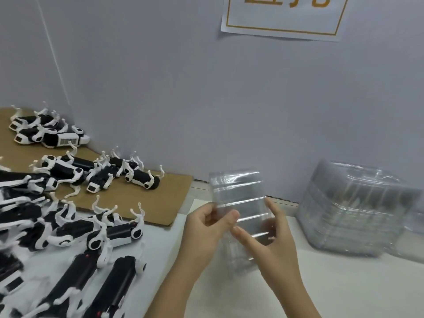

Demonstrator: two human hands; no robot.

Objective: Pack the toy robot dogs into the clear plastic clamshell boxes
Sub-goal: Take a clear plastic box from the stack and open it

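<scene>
White tabletop (344, 285) against a pale wall (160, 88): just left of the stack of empty shells (353, 210), one clear clamshell box (238, 193) is held off the surface — left hand (204, 232) pinching its left edge, right hand (270, 242) clasped round its right side. I judge it light, thin, slick and easily dented, so I'd grip the rims, not the panels. Well left of the stack lie the toy robot dogs (114, 232) — stiff bodies, thin legs; take them by the body.

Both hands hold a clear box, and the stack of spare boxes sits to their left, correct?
No: the head view shows the stack of spare boxes to their right. The left hand and right hand do hold the clear box.
</scene>
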